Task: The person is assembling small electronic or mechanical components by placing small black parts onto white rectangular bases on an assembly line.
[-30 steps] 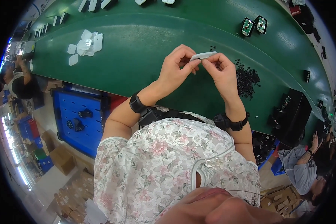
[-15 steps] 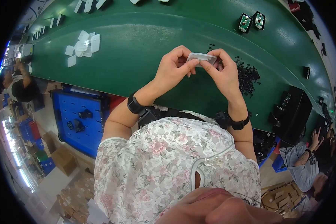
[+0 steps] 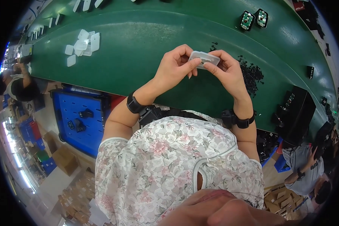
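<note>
Between both hands, above the green table, I hold a small translucent white plastic cover (image 3: pixel 205 57) with rounded corners. My left hand (image 3: pixel 179 64) pinches its left end, the thumb lying on the near face. My right hand (image 3: pixel 225 67) grips the right end, its thumb pressed near the lower edge. Both sets of fingertips behind the cover are partly hidden. Just right of my right hand lies a heap of small black parts (image 3: pixel 252 77), too small to name, with a few more (image 3: pixel 213 46) beyond the cover.
Loose translucent covers (image 3: pixel 81 46) lie on the green table (image 3: pixel 132 64) at left. Two black housings with green circuit boards (image 3: pixel 247 20) stand at the far right. A black box (image 3: pixel 297 113) sits at right. A blue tray (image 3: pixel 77 124) is at lower left; co-workers are on both sides.
The cover has tipped so that more of its broad face shows. My hands stay almost in place. At right, a co-worker's arm has moved.
</note>
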The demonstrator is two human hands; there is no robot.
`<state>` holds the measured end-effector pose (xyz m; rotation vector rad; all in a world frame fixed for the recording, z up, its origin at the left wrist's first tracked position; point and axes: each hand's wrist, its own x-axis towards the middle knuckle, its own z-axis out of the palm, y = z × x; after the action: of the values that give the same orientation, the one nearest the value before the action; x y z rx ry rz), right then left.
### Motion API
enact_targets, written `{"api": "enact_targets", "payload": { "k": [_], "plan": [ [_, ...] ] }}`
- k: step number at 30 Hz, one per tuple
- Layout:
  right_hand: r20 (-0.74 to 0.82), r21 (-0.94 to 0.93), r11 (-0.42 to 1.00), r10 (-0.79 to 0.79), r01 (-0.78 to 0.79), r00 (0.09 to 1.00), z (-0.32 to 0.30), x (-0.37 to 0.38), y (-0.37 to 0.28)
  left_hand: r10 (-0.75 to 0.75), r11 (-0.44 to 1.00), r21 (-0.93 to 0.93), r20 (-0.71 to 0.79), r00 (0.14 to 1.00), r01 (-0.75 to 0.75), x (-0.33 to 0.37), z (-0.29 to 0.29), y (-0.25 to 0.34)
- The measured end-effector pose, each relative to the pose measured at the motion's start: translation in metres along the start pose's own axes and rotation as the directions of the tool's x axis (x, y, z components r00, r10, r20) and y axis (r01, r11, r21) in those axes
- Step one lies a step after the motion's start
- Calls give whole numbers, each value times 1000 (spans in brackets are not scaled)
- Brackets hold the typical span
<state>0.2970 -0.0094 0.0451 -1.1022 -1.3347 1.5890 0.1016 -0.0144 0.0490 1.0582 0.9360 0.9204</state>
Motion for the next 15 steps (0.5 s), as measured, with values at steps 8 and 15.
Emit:
{"api": "enact_targets", "payload": {
  "k": [8,15],
  "plan": [
    [39,-58,995,85,-82,996,-4,1,-8,62,998,-20,65,996,-61,-4,-1,2],
    [9,-83,994,72,-71,997,-3,-3,-9,64,998,-5,80,995,-64,-6,2,6]
  ]
}}
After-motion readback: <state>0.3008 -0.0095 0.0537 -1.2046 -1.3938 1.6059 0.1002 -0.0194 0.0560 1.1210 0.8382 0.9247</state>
